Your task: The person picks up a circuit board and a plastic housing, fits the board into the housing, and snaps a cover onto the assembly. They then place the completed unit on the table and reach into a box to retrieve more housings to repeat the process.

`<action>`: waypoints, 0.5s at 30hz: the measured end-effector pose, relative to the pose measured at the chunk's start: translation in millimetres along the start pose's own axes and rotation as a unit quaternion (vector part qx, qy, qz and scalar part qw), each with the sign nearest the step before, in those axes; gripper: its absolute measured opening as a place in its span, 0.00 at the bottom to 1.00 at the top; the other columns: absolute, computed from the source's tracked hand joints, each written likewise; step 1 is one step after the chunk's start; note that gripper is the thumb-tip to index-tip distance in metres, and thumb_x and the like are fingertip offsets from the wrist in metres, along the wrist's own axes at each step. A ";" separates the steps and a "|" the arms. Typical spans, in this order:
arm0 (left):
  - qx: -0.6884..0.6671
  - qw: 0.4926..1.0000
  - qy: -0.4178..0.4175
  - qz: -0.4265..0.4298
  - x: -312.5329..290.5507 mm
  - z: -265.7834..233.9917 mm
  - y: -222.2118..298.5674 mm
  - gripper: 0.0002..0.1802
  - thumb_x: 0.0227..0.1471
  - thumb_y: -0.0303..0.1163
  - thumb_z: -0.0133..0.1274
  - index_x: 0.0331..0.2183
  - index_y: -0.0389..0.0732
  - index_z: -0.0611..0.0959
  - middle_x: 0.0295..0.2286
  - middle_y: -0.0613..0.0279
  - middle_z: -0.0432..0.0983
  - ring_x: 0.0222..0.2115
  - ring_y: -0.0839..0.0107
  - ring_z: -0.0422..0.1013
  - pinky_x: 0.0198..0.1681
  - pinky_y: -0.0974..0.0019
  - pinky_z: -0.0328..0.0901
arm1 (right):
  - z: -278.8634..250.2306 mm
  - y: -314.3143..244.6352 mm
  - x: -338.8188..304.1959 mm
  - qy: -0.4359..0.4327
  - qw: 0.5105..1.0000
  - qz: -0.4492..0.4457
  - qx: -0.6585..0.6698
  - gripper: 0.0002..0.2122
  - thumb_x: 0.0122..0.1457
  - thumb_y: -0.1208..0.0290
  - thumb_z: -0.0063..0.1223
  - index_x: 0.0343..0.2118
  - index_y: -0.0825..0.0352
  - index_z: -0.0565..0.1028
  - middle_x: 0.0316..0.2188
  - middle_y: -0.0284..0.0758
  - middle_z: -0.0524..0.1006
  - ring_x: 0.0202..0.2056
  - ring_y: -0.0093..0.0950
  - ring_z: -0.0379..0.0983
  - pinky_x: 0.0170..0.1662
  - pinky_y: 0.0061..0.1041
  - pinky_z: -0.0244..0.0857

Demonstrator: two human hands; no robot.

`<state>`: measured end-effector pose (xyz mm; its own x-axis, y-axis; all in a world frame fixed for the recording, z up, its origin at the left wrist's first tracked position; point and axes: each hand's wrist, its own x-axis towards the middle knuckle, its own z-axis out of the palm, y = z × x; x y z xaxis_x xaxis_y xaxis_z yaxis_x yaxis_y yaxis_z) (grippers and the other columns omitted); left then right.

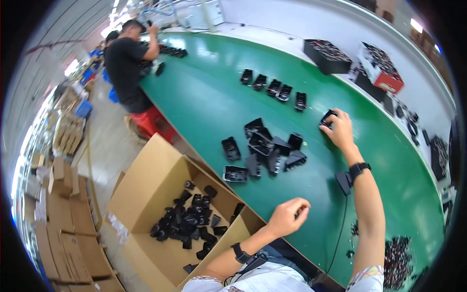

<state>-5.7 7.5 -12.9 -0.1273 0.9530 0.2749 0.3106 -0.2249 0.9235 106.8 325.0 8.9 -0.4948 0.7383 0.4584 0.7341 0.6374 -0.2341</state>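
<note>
My right hand reaches out over the green table, thumb and fingers closed round a small black plastic housing at the table's surface. My left hand hovers by the near table edge with its fingers curled in; what they hold, if anything, is hidden. Between the hands and to their left lies a loose pile of black plastic housings, some turned open side up. Farther back, several more housings with red and silver bits inside stand in a rough row.
An open cardboard box with many black parts stands against the near table edge. Beside my right forearm are a black corded block and a heap of small parts. Filled boxes line the back; another person works at far left.
</note>
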 end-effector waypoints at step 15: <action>0.283 0.934 0.118 0.183 63.3 -48.2 -7.7 0.16 0.48 0.27 0.58 0.42 0.37 0.80 0.46 0.53 0.74 0.51 0.51 0.68 0.54 0.53 0.64 | -213.3 0.2 -186.6 -0.214 0.976 0.033 -0.020 0.23 0.47 0.66 0.65 0.46 0.68 0.73 0.56 0.47 0.70 0.57 0.50 0.66 0.59 0.43 0.62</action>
<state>-61.6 59.8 10.2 -0.0981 0.7473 0.6572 0.8134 -0.3203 0.4856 298.5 140.3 106.3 -0.5885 0.8074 0.0418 0.7843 0.5827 -0.2129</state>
